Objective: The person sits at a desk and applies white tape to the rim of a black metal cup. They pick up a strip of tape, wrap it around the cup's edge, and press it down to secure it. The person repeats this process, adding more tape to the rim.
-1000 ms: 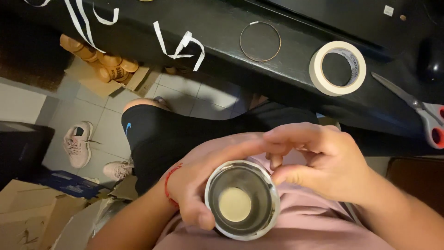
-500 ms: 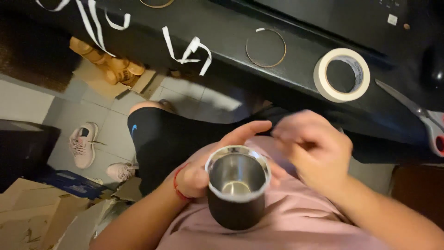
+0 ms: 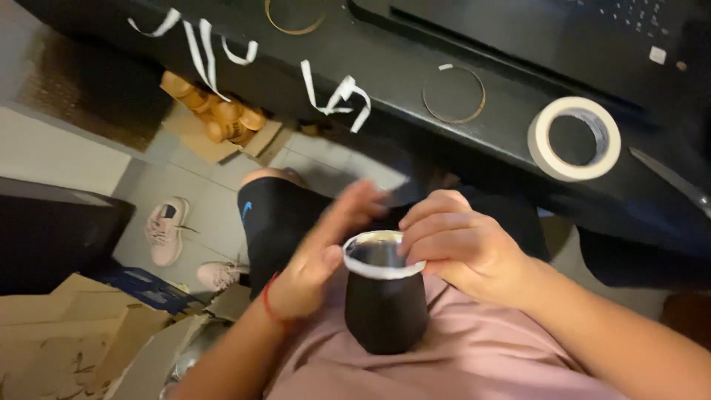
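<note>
Fingers (image 3: 433, 230) of both hands press white tape around rounded black metal cup (image 3: 385, 311).

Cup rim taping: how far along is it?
Done: white tape covers the near edge of the black cup's rim. In hand: the right hand presses on the rim's far side while the left hand steadies the cup. Left: whether the far rim is taped is hidden by fingers. The tape roll lies on the desk.
</note>
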